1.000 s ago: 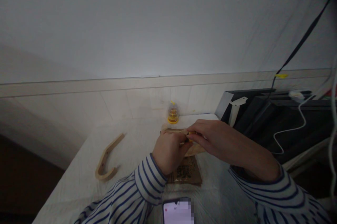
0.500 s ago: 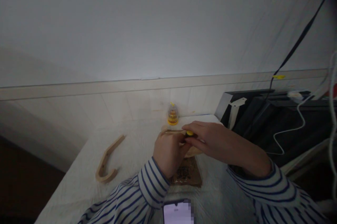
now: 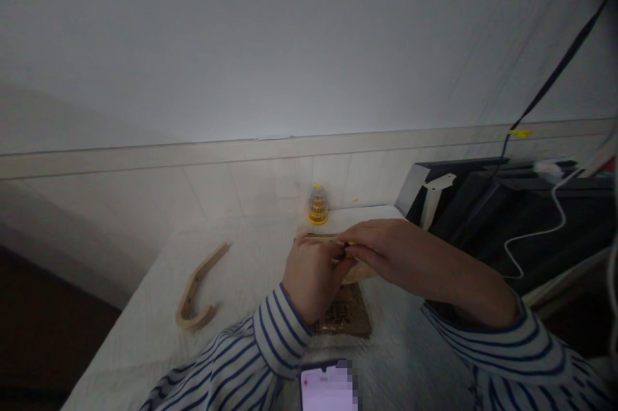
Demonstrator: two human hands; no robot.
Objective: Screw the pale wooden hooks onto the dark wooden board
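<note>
My left hand (image 3: 311,276) is closed around a pale wooden piece (image 3: 355,272) that it holds over the white table (image 3: 145,334). My right hand (image 3: 386,247) reaches across from the right, its fingers pinched on a small tool with a yellow and black handle (image 3: 348,245) set against the top of that wooden piece. Most of the tool and the wood is hidden under my fingers. Both arms wear blue and white striped sleeves.
A curved wooden hook-shaped part (image 3: 196,292) lies on the table's left. A brown packet (image 3: 345,317) lies under my hands, a lit phone (image 3: 328,388) at the near edge. A small yellow bit holder (image 3: 317,206) stands by the wall. Black equipment and white cable (image 3: 531,234) fill the right.
My hands have stayed together on the wooden piece. The right fingers shifted slightly on the yellow handle, now covering more of it. The view tilted a little.
</note>
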